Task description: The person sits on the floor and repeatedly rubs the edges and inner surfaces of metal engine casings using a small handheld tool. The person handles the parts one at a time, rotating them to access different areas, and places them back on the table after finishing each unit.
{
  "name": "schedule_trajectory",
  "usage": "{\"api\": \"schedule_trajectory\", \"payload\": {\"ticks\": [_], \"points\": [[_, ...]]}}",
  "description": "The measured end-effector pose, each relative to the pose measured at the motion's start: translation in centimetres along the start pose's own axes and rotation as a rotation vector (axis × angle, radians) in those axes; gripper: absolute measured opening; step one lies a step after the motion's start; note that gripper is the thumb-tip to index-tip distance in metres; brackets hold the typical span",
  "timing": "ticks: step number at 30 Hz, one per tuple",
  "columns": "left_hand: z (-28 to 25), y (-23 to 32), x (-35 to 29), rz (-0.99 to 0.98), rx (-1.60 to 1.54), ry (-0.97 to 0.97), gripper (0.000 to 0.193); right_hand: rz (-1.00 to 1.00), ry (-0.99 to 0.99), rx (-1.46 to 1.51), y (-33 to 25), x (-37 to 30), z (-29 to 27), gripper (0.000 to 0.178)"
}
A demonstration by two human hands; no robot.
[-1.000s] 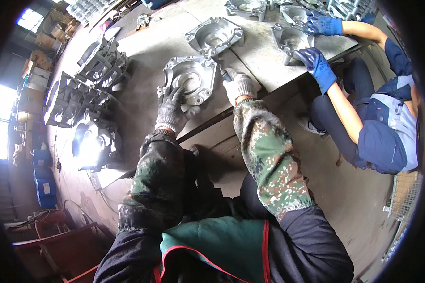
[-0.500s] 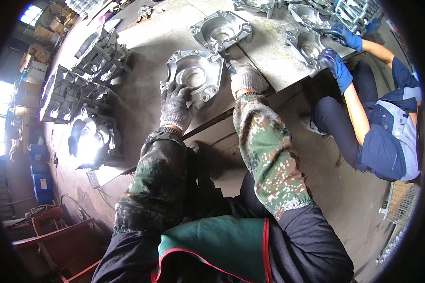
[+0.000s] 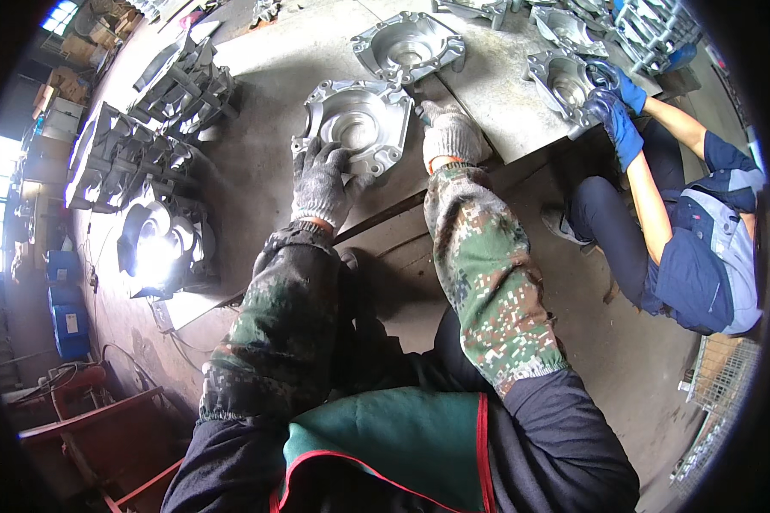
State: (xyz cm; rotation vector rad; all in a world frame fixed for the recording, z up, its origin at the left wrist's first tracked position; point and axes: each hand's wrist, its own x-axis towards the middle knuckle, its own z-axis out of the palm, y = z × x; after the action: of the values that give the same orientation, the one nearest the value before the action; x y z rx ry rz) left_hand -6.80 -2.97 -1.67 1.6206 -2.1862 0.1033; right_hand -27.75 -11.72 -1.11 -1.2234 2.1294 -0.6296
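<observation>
A silver cast-metal housing [image 3: 391, 128] with a round recess lies on the table before me. My left hand [image 3: 321, 181], in a grey knitted glove, holds its near left edge, fingers spread over the rim and thumb apart. Just right of the housing is my right hand [image 3: 450, 137], in a paler glove. Its fingers are curled closed, and what they hold, if anything, is hidden from me. A second housing [image 3: 409, 53] of the same kind lies beyond, close to the first one's far right corner.
Stacked castings [image 3: 133, 162] stand at the table's left, beside a bright light [image 3: 156, 255]. On the right a co-worker's blue-gloved hands [image 3: 616, 107] touch another housing [image 3: 565, 84]. A gap [image 3: 462, 98] runs between the tabletop plates. Blue bins [image 3: 67, 312] stand far left.
The view has shifted slightly, so the housings sit a little higher and further right. The co-worker's two gloved hands have come closer together. My hands keep nearly the same places.
</observation>
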Motion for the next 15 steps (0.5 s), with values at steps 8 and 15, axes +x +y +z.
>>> {"api": "schedule_trajectory", "payload": {"ticks": [8,15], "points": [[0.2,0.3,0.2,-0.029,0.031,0.014,0.037,-0.280,0.043,-0.317,0.3,-3.1,-0.8,0.042],[-0.7,-0.1,0.2,-0.073,0.059,-0.016,0.038,-0.640,0.122,-0.555,2.8,-6.3,0.4,0.024]]}}
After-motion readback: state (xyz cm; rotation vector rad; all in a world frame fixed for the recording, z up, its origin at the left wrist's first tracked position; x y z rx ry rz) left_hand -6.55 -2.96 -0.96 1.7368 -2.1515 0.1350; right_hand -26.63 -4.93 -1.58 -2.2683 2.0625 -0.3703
